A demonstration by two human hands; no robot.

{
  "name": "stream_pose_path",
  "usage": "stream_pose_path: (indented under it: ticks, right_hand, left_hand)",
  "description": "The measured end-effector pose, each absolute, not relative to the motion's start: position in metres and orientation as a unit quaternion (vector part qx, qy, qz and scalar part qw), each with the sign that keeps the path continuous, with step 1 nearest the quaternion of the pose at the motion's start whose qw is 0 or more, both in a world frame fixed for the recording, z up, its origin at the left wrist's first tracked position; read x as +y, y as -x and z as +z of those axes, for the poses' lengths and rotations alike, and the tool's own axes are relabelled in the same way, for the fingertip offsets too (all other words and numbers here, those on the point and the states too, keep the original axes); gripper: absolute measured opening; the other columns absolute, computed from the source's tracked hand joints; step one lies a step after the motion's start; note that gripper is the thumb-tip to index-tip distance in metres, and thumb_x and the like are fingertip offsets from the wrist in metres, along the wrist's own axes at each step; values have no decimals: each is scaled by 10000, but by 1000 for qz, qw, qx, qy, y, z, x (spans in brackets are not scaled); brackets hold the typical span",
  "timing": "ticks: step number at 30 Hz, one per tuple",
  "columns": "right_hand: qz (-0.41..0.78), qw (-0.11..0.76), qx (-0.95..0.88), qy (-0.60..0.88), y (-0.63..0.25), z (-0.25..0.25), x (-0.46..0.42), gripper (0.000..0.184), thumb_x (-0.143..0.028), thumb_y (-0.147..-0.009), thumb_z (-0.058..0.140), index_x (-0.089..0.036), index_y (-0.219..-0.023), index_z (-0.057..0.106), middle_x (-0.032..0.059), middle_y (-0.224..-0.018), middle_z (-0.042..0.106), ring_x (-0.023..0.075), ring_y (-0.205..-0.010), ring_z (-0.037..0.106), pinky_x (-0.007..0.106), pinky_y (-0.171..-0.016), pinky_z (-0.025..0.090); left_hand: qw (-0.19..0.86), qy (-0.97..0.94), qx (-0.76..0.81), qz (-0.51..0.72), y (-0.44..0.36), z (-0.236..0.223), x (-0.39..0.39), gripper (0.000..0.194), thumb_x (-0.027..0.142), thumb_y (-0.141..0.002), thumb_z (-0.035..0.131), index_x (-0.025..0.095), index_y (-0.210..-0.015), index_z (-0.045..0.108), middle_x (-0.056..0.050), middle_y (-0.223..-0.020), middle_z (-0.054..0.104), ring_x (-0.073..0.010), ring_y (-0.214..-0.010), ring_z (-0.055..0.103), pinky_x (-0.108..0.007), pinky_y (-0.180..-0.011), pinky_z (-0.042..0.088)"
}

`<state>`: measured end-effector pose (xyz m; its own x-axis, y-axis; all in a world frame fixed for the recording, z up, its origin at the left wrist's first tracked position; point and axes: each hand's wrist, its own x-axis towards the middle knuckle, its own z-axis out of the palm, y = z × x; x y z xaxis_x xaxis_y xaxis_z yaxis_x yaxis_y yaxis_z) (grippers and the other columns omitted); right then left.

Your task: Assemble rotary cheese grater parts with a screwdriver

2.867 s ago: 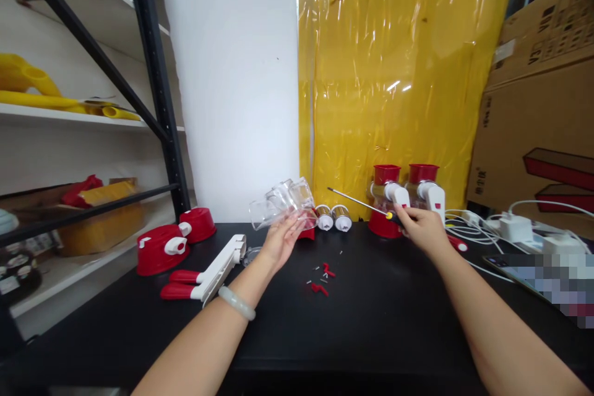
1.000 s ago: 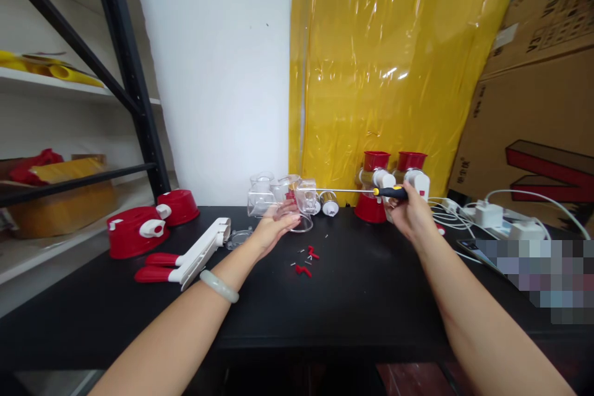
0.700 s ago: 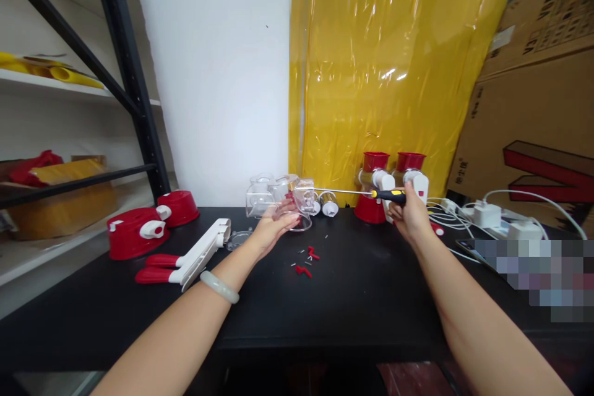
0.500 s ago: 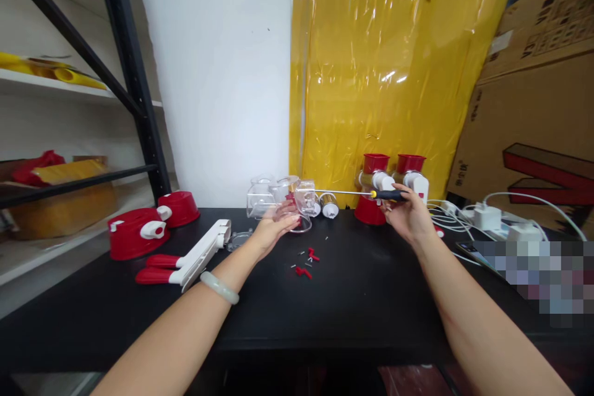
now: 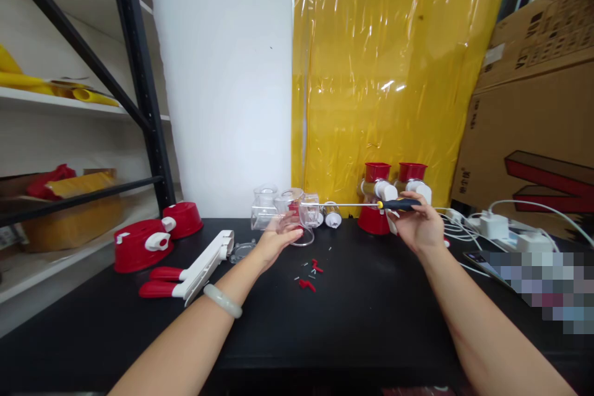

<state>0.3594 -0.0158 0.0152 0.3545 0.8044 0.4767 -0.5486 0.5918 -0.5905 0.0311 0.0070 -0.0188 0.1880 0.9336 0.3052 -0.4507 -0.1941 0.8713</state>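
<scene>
The left hand [image 5: 275,246] has its fingers round the clear part [image 5: 265,215]; the right hand [image 5: 421,226] pinches the screwdriver [image 5: 400,204] level, pointing at that part.

On the table [image 5: 352,322], 2 bases [image 5: 143,252] sit left, behind 2 handles [image 5: 158,289]; screws [image 5: 312,276] lie before a drum [image 5: 332,218]. The housing [image 5: 264,213] is left of the screwdriver [image 5: 400,203], 2 grinders [image 5: 374,221] behind it.

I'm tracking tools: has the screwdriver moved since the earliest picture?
Yes: against the nearer red-topped device, the screwdriver is level now, its shaft end lower.
</scene>
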Motion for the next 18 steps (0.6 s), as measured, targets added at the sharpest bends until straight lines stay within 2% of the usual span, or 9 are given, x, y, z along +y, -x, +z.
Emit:
stream_pose_path:
  ticks: [1, 3, 5, 7, 8, 10, 12, 15, 18]
  right_hand:
    - [419, 806, -383, 164, -360, 16, -17, 238, -399, -634, 720, -242, -800, 656, -7, -808, 640, 166, -732, 620, 307, -580, 530]
    - [394, 815, -382, 186, -360, 16, -15, 347, -564, -689, 669, -223, -753, 652, 8, -725, 615, 154, -638, 594, 288, -511, 500]
    - [347, 824, -382, 236, -360, 16, -12, 439, -638, -711, 638, -200, -679, 635, -8, -593, 545, 95, -467, 471, 236, -412, 412]
    - [304, 830, -381, 272, -358, 16, -10, 385, -554, -692, 704, -185, -627, 617, -37, -536, 488, 45, -390, 328, 203, -359, 321]
    - [294, 833, -379, 275, -358, 16, -9, 326, -477, -664, 744, -180, -618, 615, -43, -548, 489, 37, -395, 315, 193, -358, 311]
    - [301, 845, -363, 255, -357, 17, -9, 218, -348, -602, 763, -182, -637, 627, -37, -633, 533, 54, -473, 411, 183, -394, 364]
    - [328, 852, -341, 223, -356, 18, -10, 164, -289, -572, 727, -193, -673, 641, -30, -723, 564, 92, -603, 508, 199, -470, 451]
    - [340, 858, -328, 200, -357, 18, -10, 132, -263, -568, 677, -198, -676, 639, -32, -746, 563, 106, -672, 520, 223, -546, 500]
    - [303, 864, -337, 218, -359, 15, -7, 109, -262, -593, 682, -187, -632, 614, -31, -708, 556, 99, -662, 510, 206, -550, 482]
  left_hand:
    - [587, -502, 238, 589, -31, -19, 7, 546, 98, -560, 849, 203, -1042, 616, -29, -1093, 662, -186, -1015, 642, -504, -1062, 412]
    - [588, -510, 234, 583, -31, -19, 6, 545, 101, -569, 845, 213, -1049, 614, -25, -1129, 651, -189, -1069, 622, -492, -1086, 387]
    - [588, -516, 230, 579, -30, -18, 4, 544, 97, -588, 833, 225, -1068, 610, -26, -1181, 635, -200, -1138, 593, -480, -1105, 368]
    - [584, -524, 221, 579, -30, -16, 2, 558, 88, -601, 822, 236, -1094, 606, -33, -1233, 616, -220, -1198, 564, -475, -1117, 353]
    - [581, -530, 215, 579, -30, -16, 1, 571, 83, -603, 817, 242, -1109, 605, -35, -1258, 605, -231, -1222, 551, -474, -1123, 345]
    - [576, -540, 203, 579, -30, -15, 0, 606, 72, -599, 814, 258, -1137, 604, -35, -1297, 586, -251, -1258, 527, -474, -1136, 325]
    - [573, -548, 198, 576, -31, -14, -1, 634, 70, -603, 811, 275, -1165, 599, -33, -1338, 563, -269, -1297, 493, -477, -1146, 306]
    - [574, -556, 193, 570, -32, -14, -3, 668, 79, -618, 805, 299, -1206, 579, -36, -1425, 495, -295, -1358, 421, -493, -1146, 297]
    - [570, -560, 183, 573, -32, -15, -3, 688, 82, -625, 804, 309, -1224, 553, -35, -1489, 418, -303, -1377, 394, -500, -1142, 302]
